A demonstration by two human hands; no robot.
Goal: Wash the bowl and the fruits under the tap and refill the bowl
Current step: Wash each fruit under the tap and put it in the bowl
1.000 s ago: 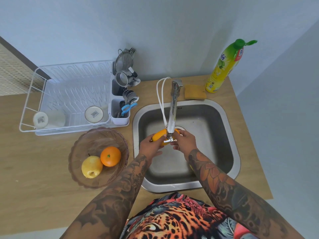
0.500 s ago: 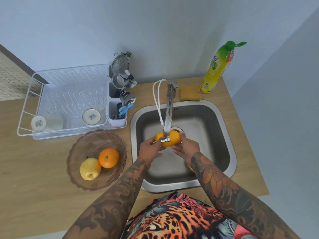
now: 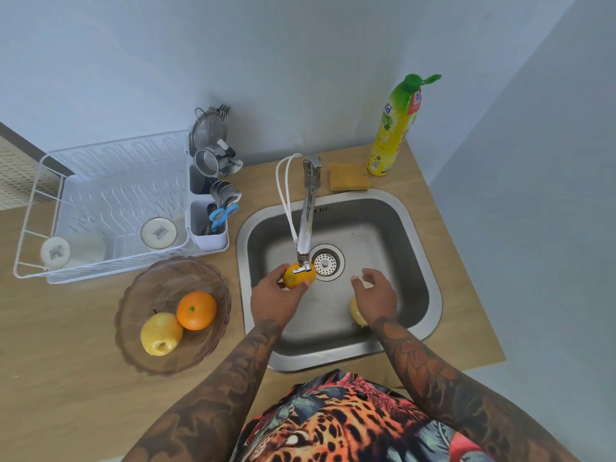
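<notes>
From the head camera, the steel sink [image 3: 416, 228] sits at the centre of the view, sunk into a wooden counter [image 3: 66, 378]. The tap [image 3: 308, 215] reaches from 12 o'clock of the basin down over its middle, ending just left of the drain [image 3: 326, 262].

The left hand [image 3: 273, 298] grips a yellow-orange fruit [image 3: 299, 275] with curled fingers and thumb, holding it right under the tap's spout. The right hand [image 3: 376, 293] is apart from it, at 3 o'clock of the fruit, fingers loosely spread and holding nothing. Beneath that hand, a yellow fruit [image 3: 356, 311] lies on the sink floor, partly hidden; whether the hand touches it cannot be told.

At 9 o'clock of the sink, on the counter, stands the brown glass bowl [image 3: 133, 311], holding an orange [image 3: 196, 310] and a yellow apple [image 3: 161, 334] that touch each other.

At 11 o'clock of the bowl is a white dish rack [image 3: 100, 181] with two cups lying in it and a utensil holder [image 3: 208, 235] on its right end. A sponge [image 3: 349, 176] and a green-capped soap bottle [image 3: 396, 128] stand at 1 o'clock of the sink, against the wall.
</notes>
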